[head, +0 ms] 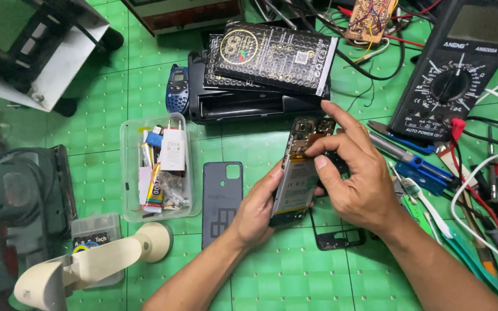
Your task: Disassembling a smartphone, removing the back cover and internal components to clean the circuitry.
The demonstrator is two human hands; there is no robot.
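Both of my hands are on the opened phone [297, 175], which I hold up off the green worktop [272, 276] with its back cover removed. My left hand [256, 213] cups the lower end from underneath and from the left, fingers closed around the edge. My right hand [355, 178] comes in from the right, thumb and forefinger pinched narrow on the circuit board area near the top. The phone's long axis runs from my left palm up and slightly right, away from me, so its top end lies just at my right fingertips. The grey back cover [222, 198] lies flat on the worktop just left of my left hand, and a black frame piece [341, 237] rests below my right palm.
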